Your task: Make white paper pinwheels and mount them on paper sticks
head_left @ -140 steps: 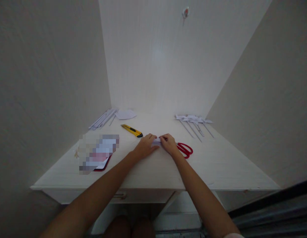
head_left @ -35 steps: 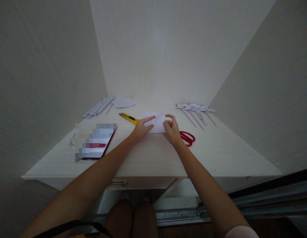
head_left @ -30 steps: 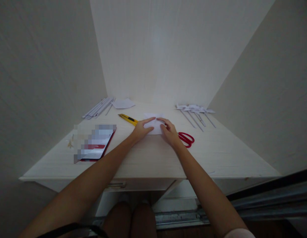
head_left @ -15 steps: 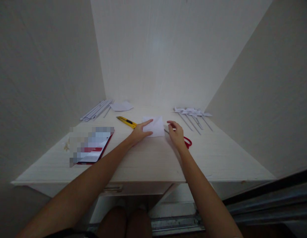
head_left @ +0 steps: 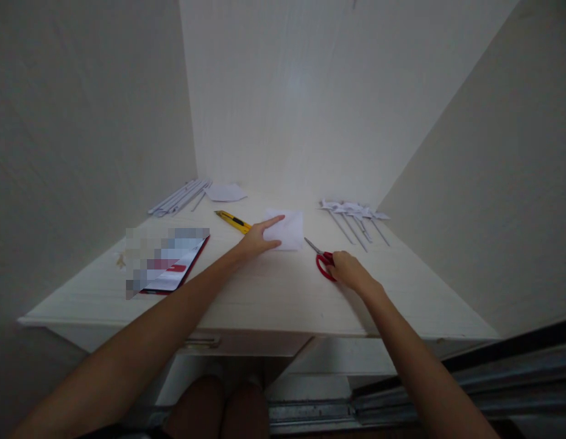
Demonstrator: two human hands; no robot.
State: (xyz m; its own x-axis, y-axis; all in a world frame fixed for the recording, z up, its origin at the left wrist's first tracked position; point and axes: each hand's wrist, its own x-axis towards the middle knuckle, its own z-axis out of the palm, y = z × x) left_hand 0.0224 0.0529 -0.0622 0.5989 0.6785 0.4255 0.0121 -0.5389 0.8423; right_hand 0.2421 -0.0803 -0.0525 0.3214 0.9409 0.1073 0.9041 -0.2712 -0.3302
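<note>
A small white sheet of paper (head_left: 290, 230) lies flat on the table. My left hand (head_left: 256, 239) rests on its left side, thumb and index finger spread apart over it. To the right of the paper is a pair of scissors (head_left: 326, 266) with red handles, its blades pointing toward the sheet without touching it. Around the handles my right hand (head_left: 351, 268) is closed; some of its fingers are hidden. A yellow utility knife (head_left: 232, 221) lies just left of my left hand, its near end covered by that hand.
Rolled white paper sticks (head_left: 181, 198) and a loose sheet of paper (head_left: 225, 192) lie at the back left. Several pinwheel-like paper shapes on sticks (head_left: 353, 210) are at the back right. A red-edged tablet-like item (head_left: 173, 277), partly blurred, lies front left. Walls enclose the table (head_left: 264, 305).
My right hand has moved right and toward me from beside the paper, and has taken hold of the scissors' red handles. My left hand stays on the paper.
</note>
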